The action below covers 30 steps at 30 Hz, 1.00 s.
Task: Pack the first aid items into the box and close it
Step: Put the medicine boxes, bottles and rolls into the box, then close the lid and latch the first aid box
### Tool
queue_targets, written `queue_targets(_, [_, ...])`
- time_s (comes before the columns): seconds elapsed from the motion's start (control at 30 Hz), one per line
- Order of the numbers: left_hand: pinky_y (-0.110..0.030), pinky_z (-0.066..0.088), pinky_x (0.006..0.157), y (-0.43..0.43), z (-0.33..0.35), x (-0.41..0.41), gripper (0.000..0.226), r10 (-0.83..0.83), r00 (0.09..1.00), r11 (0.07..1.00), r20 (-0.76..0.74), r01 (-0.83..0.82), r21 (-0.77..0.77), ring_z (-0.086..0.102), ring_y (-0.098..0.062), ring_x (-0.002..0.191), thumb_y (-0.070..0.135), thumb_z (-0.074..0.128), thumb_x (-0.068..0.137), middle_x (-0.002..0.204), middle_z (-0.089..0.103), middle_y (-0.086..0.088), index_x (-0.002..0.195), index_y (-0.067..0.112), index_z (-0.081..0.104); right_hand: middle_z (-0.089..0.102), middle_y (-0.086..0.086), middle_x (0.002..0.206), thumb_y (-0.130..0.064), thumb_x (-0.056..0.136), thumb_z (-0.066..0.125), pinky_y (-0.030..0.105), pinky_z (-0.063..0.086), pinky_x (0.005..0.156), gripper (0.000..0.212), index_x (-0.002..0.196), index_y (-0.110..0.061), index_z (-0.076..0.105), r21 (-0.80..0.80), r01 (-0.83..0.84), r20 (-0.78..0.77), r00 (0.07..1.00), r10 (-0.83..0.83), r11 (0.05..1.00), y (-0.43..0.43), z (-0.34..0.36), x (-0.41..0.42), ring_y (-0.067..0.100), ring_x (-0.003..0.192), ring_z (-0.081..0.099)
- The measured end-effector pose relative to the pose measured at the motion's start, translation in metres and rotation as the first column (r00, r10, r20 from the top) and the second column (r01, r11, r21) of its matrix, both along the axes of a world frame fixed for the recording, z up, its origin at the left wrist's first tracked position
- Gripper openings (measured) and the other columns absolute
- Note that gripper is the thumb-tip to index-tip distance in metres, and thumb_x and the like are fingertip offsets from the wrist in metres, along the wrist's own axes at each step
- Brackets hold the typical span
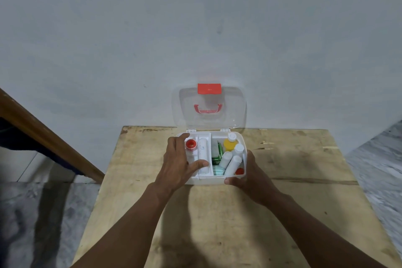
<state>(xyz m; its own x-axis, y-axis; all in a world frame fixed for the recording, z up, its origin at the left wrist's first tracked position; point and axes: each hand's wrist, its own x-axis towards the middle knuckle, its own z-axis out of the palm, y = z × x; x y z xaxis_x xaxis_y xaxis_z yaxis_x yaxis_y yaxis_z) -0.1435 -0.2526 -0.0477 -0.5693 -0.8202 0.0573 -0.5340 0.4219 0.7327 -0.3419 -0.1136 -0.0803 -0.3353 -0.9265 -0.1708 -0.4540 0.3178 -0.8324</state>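
Observation:
A white first aid box [208, 180] stands at the far middle of the wooden table [228, 224]. Its clear lid [210, 104], with a red latch [209, 89] and red handle, stands upright against the wall. An inner white tray [206, 137] on the box's left side holds a red-capped item [191, 144] and a white tube [202, 148]. On the right lie a yellow bottle [229, 144], white bottles [233, 164], a green packet [218, 156] and a striped roll [218, 170]. My left hand [178, 165] grips the tray, thumb inside it. My right hand [248, 177] holds the box's near right corner.
A pale wall rises right behind the table. A brown wooden rail [43, 132] slants down at the left. Grey mottled floor [32, 213] shows on both sides of the table, whose edges drop off left and right.

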Motion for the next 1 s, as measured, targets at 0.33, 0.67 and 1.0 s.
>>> queue_targets(0.33, [-0.029,0.043,0.091,-0.038,0.060,-0.024,0.075,0.273,0.936,0.959,-0.221,-0.246,0.142,0.050,-0.019,0.119,0.052,0.066,0.086,0.140,0.038,-0.006,0.144,0.016,0.034,0.049,-0.016,0.138,-0.063,0.058,0.082,0.043,0.050,0.100,0.110,0.145,-0.035,0.023,0.066,0.044,-0.019,0.999,-0.043,0.997,0.000,0.006,0.001,0.010,0.117,0.057])
queue_targets(0.67, [-0.045,0.039,0.095,-0.067,0.107,-0.072,0.082,0.556,0.830,0.765,-0.041,-0.492,0.416,0.039,-0.038,0.130,0.074,0.043,0.086,0.143,0.034,-0.018,0.146,0.017,0.035,0.050,-0.017,0.135,-0.056,0.060,0.083,0.041,0.053,0.098,0.103,0.143,-0.036,0.026,0.111,0.064,-0.043,0.997,-0.060,0.992,0.000,0.008,0.004,0.010,0.115,0.058])
queue_targets(1.0, [-0.044,0.046,0.092,-0.068,0.115,-0.070,0.075,0.620,0.784,0.684,-0.026,-0.524,0.507,0.050,-0.035,0.117,0.071,0.050,0.084,0.133,0.048,-0.016,0.131,0.014,0.042,0.047,-0.016,0.140,-0.055,0.061,0.083,0.039,0.051,0.100,0.110,0.147,-0.035,0.018,0.116,0.063,-0.053,0.997,-0.057,0.991,0.002,0.016,0.006,0.007,0.119,0.054])
